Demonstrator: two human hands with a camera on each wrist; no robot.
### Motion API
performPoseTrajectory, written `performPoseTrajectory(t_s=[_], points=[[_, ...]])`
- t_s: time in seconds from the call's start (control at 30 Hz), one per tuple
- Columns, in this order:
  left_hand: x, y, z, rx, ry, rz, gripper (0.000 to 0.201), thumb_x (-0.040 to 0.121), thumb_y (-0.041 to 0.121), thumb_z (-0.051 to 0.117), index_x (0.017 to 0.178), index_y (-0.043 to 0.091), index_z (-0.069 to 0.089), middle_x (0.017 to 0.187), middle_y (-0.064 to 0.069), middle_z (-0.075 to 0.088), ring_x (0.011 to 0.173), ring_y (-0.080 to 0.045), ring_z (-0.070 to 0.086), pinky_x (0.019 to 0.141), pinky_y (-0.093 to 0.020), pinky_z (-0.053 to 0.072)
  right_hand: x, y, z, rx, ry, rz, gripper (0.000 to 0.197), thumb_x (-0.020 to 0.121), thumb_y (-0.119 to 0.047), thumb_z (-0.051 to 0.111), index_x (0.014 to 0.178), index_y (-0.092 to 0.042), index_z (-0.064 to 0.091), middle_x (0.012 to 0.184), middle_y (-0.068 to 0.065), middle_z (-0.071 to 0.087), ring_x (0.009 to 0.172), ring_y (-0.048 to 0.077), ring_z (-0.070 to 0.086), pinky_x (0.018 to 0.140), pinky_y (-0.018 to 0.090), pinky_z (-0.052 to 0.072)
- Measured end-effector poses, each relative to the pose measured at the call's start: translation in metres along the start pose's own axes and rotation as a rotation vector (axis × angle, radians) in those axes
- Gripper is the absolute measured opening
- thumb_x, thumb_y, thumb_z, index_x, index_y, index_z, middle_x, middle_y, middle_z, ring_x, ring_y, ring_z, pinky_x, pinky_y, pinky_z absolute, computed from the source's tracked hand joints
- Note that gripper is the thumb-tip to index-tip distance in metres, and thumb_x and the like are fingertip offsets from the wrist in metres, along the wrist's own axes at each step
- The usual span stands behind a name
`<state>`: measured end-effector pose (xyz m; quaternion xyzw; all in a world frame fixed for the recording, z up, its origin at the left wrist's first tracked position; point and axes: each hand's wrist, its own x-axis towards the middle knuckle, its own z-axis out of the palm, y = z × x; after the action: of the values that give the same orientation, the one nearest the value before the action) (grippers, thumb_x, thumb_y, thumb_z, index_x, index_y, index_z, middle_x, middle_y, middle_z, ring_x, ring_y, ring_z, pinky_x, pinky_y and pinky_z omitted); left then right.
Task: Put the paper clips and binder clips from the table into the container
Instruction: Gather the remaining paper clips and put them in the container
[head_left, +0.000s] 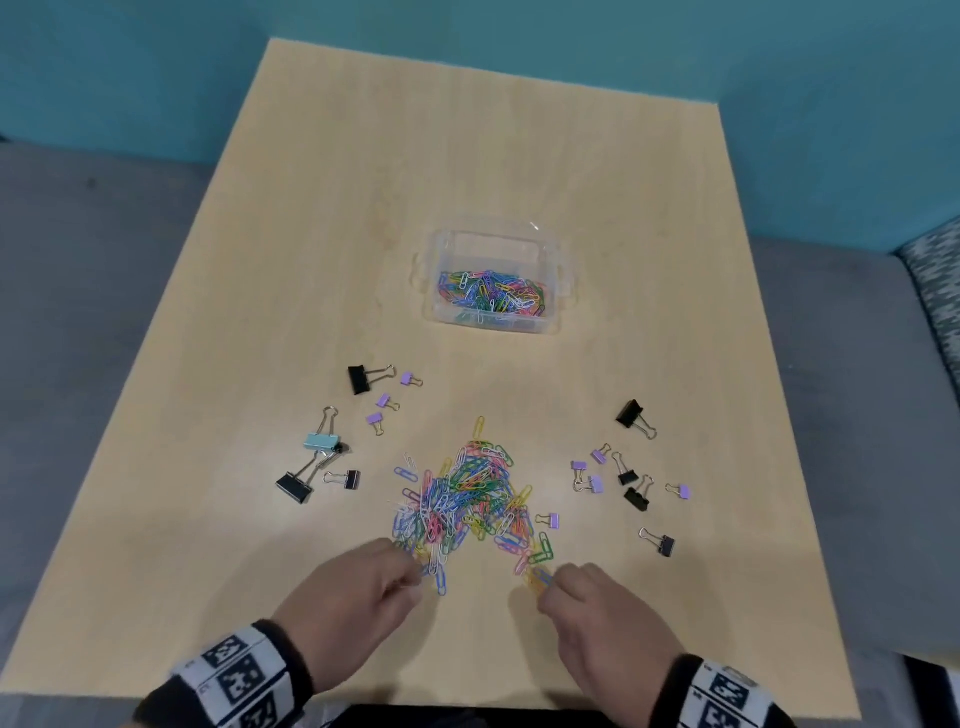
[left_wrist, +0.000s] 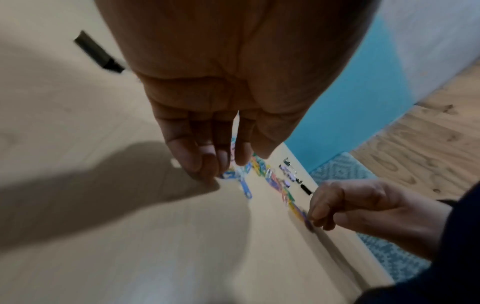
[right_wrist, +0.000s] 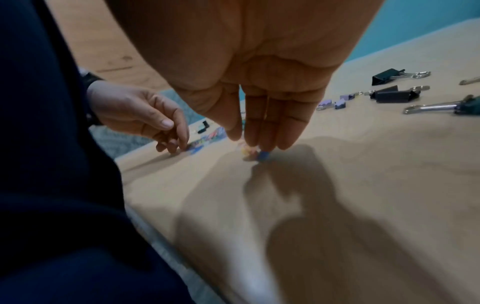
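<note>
A clear plastic container (head_left: 563, 291) holding several coloured paper clips stands at mid-table. A pile of coloured paper clips (head_left: 472, 499) lies nearer to me. Black, purple and light-blue binder clips lie in a left group (head_left: 322, 457) and a right group (head_left: 634, 483). My left hand (head_left: 413, 574) pinches paper clips (left_wrist: 244, 185) at the pile's near left corner, fingers and thumb (left_wrist: 197, 162) drawn together. My right hand (head_left: 548, 587) pinches a few paper clips (right_wrist: 262, 155) at the pile's near right corner, fingertips (right_wrist: 283, 142) down on the table.
The light wooden table (head_left: 519, 171) has teal walls behind and on the right. A grey floor lies to the left and a patterned cushion (head_left: 935, 280) to the right. A black binder clip (head_left: 635, 415) lies between the right group and the container.
</note>
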<state>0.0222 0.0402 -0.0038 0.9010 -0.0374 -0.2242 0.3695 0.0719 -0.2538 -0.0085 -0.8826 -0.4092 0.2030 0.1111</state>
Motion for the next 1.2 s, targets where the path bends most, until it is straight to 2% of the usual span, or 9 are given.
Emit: performPoseTrajectory(t_s=[0.1, 0.33, 0.43, 0.57, 0.7, 0.77, 0.93, 1.07, 1.2], points=[[0.001, -0.004, 0.01, -0.029, 0.028, -0.018, 0.032, 0.078, 0.049, 0.039, 0.084, 0.025, 0.059, 0.084, 0.015, 0.052, 0.076, 0.003, 0.049, 0.071, -0.013, 0.036, 0.003, -0.001, 0.01, 0.001, 0.024, 0.057, 0.017, 0.064, -0.018, 0.048, 0.08, -0.022, 0.054, 0.085, -0.005, 0.05, 0.072, 0.017, 0.046, 0.066, 0.024, 0.032], [0.014, 0.008, 0.013, -0.016, 0.161, 0.0, 0.015, 0.081, 0.035, 0.046, 0.082, 0.028, 0.059, 0.085, 0.015, 0.051, 0.079, -0.001, 0.05, 0.072, -0.019, 0.039, 0.028, -0.012, 0.002, 0.247, 0.189, 0.087, 0.024, 0.079, -0.008, 0.056, 0.1, -0.019, 0.057, 0.102, -0.002, 0.056, 0.088, 0.02, 0.052, 0.081, 0.029, 0.043], [0.011, 0.004, 0.006, 0.095, 0.214, -0.027, 0.018, 0.082, 0.038, 0.044, 0.088, 0.029, 0.059, 0.091, 0.013, 0.05, 0.082, -0.007, 0.05, 0.073, -0.02, 0.039, 0.02, -0.001, -0.004, 0.146, 0.197, 0.185, 0.028, 0.078, -0.009, 0.051, 0.104, -0.018, 0.058, 0.102, -0.002, 0.053, 0.084, 0.022, 0.051, 0.076, 0.032, 0.045], [0.01, -0.004, 0.004, 0.12, 0.213, -0.044, 0.02, 0.083, 0.039, 0.043, 0.092, 0.03, 0.059, 0.091, 0.013, 0.049, 0.081, -0.01, 0.054, 0.07, -0.02, 0.04, 0.013, 0.011, -0.006, -0.055, 0.044, 0.276, 0.062, 0.066, -0.013, 0.04, 0.126, -0.016, 0.053, 0.11, 0.002, 0.054, 0.086, 0.027, 0.049, 0.071, 0.037, 0.048], [0.011, -0.005, 0.004, 0.195, 0.221, -0.049, 0.02, 0.083, 0.038, 0.044, 0.094, 0.027, 0.058, 0.095, 0.012, 0.048, 0.085, -0.016, 0.053, 0.072, -0.026, 0.045, 0.014, 0.021, -0.013, -0.131, 0.04, 0.403, 0.061, 0.067, -0.013, 0.055, 0.128, -0.013, 0.049, 0.108, 0.005, 0.055, 0.085, 0.028, 0.049, 0.068, 0.038, 0.048], [0.012, -0.001, 0.005, 0.263, 0.241, -0.061, 0.028, 0.08, 0.037, 0.052, 0.105, 0.025, 0.055, 0.103, 0.008, 0.047, 0.089, -0.02, 0.049, 0.075, -0.03, 0.047, 0.01, 0.022, -0.018, -0.1, 0.053, 0.389, 0.063, 0.067, -0.016, 0.067, 0.128, -0.012, 0.049, 0.107, 0.006, 0.056, 0.084, 0.027, 0.049, 0.07, 0.036, 0.051], [0.021, 0.01, 0.011, 0.28, 0.149, -0.117, 0.091, 0.064, 0.037, 0.079, 0.143, 0.026, 0.033, 0.124, 0.0, 0.042, 0.102, -0.021, 0.037, 0.089, -0.033, 0.046, 0.012, 0.002, -0.008, 0.157, -0.02, 0.229, 0.076, 0.077, -0.04, 0.064, 0.143, -0.023, 0.031, 0.12, 0.0, 0.047, 0.099, 0.024, 0.055, 0.084, 0.027, 0.049], [0.047, 0.02, 0.018, 0.339, 0.202, -0.093, 0.093, 0.06, 0.033, 0.08, 0.14, 0.022, 0.035, 0.126, -0.005, 0.047, 0.104, -0.023, 0.037, 0.088, -0.036, 0.048, 0.058, -0.011, -0.005, 0.057, 0.013, 0.254, 0.088, 0.075, -0.045, 0.067, 0.148, -0.023, 0.023, 0.131, 0.004, 0.043, 0.1, 0.027, 0.048, 0.086, 0.037, 0.049], [0.072, 0.033, 0.014, 0.301, 0.214, -0.11, 0.082, 0.072, 0.027, 0.072, 0.143, 0.022, 0.031, 0.128, -0.003, 0.042, 0.108, -0.024, 0.039, 0.092, -0.033, 0.044, 0.104, -0.018, -0.016, 0.065, 0.054, 0.316, 0.073, 0.083, -0.03, 0.06, 0.146, -0.023, 0.026, 0.134, 0.006, 0.04, 0.106, 0.029, 0.043, 0.083, 0.04, 0.049]])
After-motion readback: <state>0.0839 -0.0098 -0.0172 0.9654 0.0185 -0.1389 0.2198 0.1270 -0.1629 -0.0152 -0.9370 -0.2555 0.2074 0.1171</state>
